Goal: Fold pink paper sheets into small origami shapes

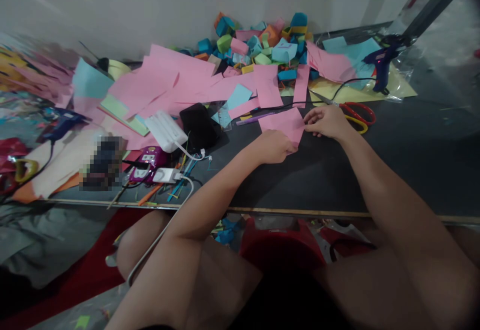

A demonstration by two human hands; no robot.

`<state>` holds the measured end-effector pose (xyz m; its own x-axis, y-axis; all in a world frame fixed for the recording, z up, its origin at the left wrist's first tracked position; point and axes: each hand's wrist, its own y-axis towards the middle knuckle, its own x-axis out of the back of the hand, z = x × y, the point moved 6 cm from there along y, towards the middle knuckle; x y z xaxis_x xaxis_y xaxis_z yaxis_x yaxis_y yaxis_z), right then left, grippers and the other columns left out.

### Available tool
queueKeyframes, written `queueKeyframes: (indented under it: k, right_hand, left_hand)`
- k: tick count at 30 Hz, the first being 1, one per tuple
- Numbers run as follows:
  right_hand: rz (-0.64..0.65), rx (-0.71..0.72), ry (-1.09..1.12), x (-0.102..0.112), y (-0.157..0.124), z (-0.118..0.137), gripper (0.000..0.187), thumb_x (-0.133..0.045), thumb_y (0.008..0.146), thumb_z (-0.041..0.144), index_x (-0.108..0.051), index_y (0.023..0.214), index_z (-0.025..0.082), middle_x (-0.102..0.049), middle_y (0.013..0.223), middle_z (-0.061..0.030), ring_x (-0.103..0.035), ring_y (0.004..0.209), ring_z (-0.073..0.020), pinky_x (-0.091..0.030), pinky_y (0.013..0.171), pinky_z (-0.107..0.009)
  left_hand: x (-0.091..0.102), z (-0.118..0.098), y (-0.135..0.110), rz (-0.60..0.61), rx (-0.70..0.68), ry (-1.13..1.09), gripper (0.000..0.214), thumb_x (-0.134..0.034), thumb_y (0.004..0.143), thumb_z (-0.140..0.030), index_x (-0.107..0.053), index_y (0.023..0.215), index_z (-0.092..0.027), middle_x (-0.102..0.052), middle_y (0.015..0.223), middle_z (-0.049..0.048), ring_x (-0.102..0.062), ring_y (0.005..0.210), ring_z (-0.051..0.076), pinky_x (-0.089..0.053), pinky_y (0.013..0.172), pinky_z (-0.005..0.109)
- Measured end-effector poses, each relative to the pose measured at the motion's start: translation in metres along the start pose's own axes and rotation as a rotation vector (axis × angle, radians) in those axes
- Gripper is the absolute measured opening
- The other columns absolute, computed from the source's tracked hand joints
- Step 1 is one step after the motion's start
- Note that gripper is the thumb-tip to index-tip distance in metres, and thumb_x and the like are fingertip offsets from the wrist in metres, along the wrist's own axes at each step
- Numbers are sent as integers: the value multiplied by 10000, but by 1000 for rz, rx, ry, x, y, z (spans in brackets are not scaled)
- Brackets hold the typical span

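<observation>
A small piece of pink paper (284, 122) lies at the middle of the dark table, between my hands. My left hand (275, 146) is closed on its lower edge, with the fingers curled under and the thumb side near the lower right corner. At the paper's right edge, my right hand (325, 121) pinches with thumb and fingertips; the exact contact is small in view. Just beyond lie a pink rectangle (267, 86) and a narrow pink strip (301, 85). A purple pen (255, 119) rests left of the paper. Scissors (362, 114) with red and yellow handles lie behind my right hand.
Colourful folded paper pieces (258, 45) are heaped against the wall. Glue guns lie at right (382, 65) and left (63, 122). Large pink sheets (150, 82), a white power bank (165, 130), a black pouch (198, 126) and a purple power strip (149, 162) with cables occupy the left side.
</observation>
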<state>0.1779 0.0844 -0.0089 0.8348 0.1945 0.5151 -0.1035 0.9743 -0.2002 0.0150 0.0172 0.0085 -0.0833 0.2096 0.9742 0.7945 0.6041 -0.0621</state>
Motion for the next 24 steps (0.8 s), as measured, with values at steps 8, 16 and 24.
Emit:
queueKeyframes:
  k: [8,16,24]
  right_hand:
    - [20,133,-103,-1,-5,12,311,-813,570,161,-723,868,172,-664,729,-26,-539,588,-109,-467,525,-280]
    - [-3,47,4,-1,-4,6,314,-797,595,134,-693,888,178,-646,714,-14,-546,509,-102,-466,475,-293]
    - [-85,-10,1,2,-3,3,275,-766,643,128,-712,912,148,-674,720,-41,-555,476,-100,-433,428,-270]
  left_hand:
    - [1,-1,-1,30,17,49,364,-502,887,-145,-816,1025,-265,-815,978,56,-727,885,195,-421,657,291]
    - [-1,1,0,-10,8,-15,351,-513,874,-146,-812,1037,-234,-816,954,67,-727,869,166,-450,696,270]
    - [-3,4,-1,-63,-15,-66,337,-512,889,-154,-815,1009,-243,-816,936,64,-738,855,171,-485,729,296]
